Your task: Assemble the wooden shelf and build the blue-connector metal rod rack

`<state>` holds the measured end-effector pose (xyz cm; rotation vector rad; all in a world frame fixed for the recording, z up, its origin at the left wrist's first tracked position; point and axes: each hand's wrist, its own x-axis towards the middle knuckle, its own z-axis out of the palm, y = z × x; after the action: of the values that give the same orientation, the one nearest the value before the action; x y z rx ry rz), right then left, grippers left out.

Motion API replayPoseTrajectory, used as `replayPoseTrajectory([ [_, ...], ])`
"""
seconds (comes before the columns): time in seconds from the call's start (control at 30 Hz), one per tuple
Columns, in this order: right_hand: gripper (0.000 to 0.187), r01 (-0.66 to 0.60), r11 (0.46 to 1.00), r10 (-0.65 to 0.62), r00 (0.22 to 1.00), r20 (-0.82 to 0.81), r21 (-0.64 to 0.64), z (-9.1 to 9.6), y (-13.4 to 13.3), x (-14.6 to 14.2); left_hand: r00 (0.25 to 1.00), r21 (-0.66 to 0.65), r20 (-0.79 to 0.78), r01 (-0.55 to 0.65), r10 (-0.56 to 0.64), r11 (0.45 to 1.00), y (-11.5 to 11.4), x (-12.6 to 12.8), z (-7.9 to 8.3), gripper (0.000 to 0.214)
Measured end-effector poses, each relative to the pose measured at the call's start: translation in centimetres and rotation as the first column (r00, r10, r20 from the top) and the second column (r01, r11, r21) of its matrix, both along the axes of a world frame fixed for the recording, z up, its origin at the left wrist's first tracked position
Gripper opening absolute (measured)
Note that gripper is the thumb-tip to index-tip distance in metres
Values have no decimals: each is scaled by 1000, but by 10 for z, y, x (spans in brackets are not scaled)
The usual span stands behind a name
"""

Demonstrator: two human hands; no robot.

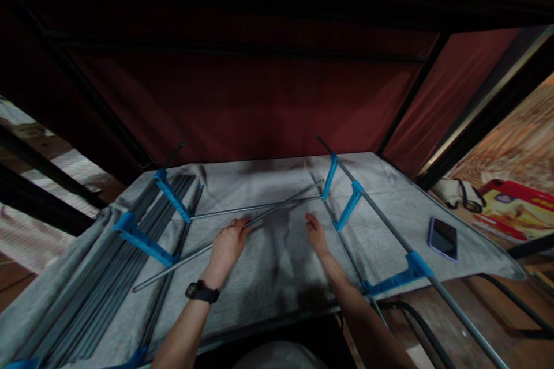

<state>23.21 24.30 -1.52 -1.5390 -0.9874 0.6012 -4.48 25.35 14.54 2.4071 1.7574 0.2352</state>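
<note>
My left hand (228, 245), with a black watch (202, 292) on its wrist, is closed around a thin grey metal tube (288, 202). The tube slants across the frame from lower left to upper right. Its far end lies near a blue plastic connector (329, 177) on the right. Behind it, another tube (231, 211) spans between the left and right sides. My right hand (317, 234) is over the cloth with its fingers slightly bent and nothing visible in it, left of a second blue connector (348, 206). More blue connectors (145, 242) join tubes at the left.
A grey cloth (277, 294) covers the work surface. Several loose tubes (110, 277) lie bundled at the left. A phone (443, 238) rests at the right, with a red and yellow box (517, 210) beyond it. A dark red panel (259, 104) closes off the back.
</note>
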Motion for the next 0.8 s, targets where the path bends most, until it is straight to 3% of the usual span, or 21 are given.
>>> replayPoseTrajectory([
  [0.13,42,-35,998,49,943,-329,50,24,2,8,999,16,-32,28,-27,999,-3,0,-9,37],
  [0.27,32,-76,993,119,660,-742,92,54,4,14,997,51,-48,65,-62,997,-4,-2,-13,38],
  [0.33,22,-66,994,106,598,-794,83,65,8,18,996,42,-48,75,-73,996,-5,-2,-12,37],
  [0.63,7,-18,986,150,546,-824,168,109,24,29,992,43,39,120,-122,992,4,3,-15,37],
  [0.8,9,28,975,155,620,-769,219,134,38,31,979,39,144,140,-145,989,13,21,-4,35],
])
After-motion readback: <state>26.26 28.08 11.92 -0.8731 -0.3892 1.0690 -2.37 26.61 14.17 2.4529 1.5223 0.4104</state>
